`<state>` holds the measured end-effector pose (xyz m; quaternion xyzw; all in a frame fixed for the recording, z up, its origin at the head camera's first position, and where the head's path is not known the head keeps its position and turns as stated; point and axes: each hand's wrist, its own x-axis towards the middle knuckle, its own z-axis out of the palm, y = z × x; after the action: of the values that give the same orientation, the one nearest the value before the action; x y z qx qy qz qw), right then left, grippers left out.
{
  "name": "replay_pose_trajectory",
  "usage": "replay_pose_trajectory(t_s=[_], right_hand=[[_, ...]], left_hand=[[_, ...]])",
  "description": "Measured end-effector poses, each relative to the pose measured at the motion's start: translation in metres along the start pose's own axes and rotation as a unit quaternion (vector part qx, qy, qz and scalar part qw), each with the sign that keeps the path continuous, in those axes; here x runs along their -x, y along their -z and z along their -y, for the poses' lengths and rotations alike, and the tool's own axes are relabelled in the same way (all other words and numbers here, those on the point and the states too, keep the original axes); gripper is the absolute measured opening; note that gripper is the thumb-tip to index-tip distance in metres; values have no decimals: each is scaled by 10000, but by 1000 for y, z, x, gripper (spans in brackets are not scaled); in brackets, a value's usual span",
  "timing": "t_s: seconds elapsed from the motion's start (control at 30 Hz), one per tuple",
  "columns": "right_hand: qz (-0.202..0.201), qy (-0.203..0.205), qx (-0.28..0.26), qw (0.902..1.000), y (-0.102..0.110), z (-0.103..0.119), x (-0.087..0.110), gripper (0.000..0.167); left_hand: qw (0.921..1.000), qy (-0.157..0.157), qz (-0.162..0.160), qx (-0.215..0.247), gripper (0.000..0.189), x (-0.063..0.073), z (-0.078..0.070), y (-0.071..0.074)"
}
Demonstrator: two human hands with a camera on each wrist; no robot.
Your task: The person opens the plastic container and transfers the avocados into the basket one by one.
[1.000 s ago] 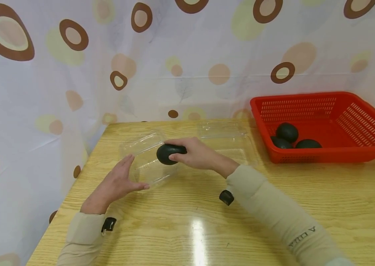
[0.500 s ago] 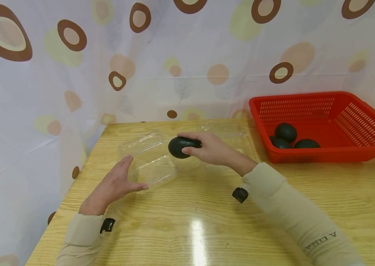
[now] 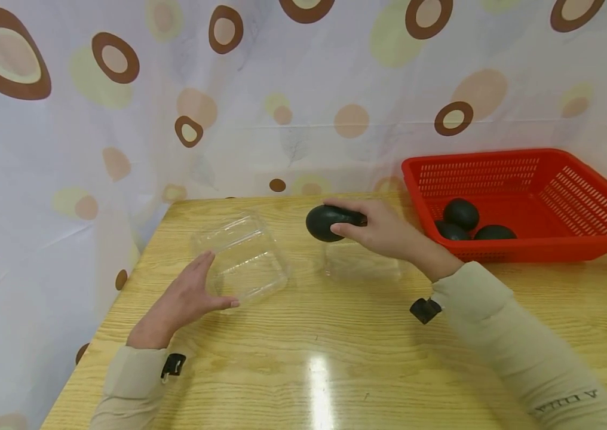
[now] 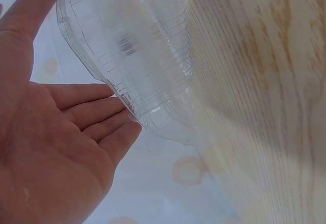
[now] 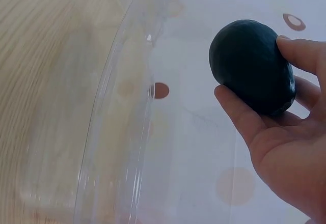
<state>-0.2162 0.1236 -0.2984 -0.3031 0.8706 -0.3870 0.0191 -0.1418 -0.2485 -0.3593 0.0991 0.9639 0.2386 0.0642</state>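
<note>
My right hand [image 3: 389,233] grips a dark, almost black avocado [image 3: 329,223] between thumb and fingers, held in the air over a clear plastic container [image 3: 362,267] at mid-table. In the right wrist view, the avocado [image 5: 249,66] shows its smooth rounded end, with fingertips on both sides. My left hand [image 3: 180,304] stays spread, thumb apart from fingers, at the near left corner of another clear plastic container [image 3: 250,266], whose lid is raised behind. The left wrist view shows straight fingertips right at the rim of that container [image 4: 132,51].
A red slotted basket [image 3: 518,206] stands at the back right with 3 dark avocados [image 3: 462,214] gathered in its left corner. A patterned cloth [image 3: 314,77] hangs behind the wooden table [image 3: 260,370].
My right hand has carried the avocado rightward and slightly back, from over the left container to over the other one. The left hand has kept its place.
</note>
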Motion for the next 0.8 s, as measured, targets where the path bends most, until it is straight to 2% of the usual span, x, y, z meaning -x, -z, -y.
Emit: replay_pose_trajectory(t_s=[0.3,0.6,0.8], right_hand=[[-222,-367,350,9985,25,-10,20,54],[-509,-757,352,9952,39,-22,33,52],[-548,-924,442,9932,48,-30,42,54]], left_hand=[[10000,16,-1,56,114,0,-1,1],[10000,33,-13,70,114,0,0,-1],[10000,34,-13,60,113,-1,-2,-1]])
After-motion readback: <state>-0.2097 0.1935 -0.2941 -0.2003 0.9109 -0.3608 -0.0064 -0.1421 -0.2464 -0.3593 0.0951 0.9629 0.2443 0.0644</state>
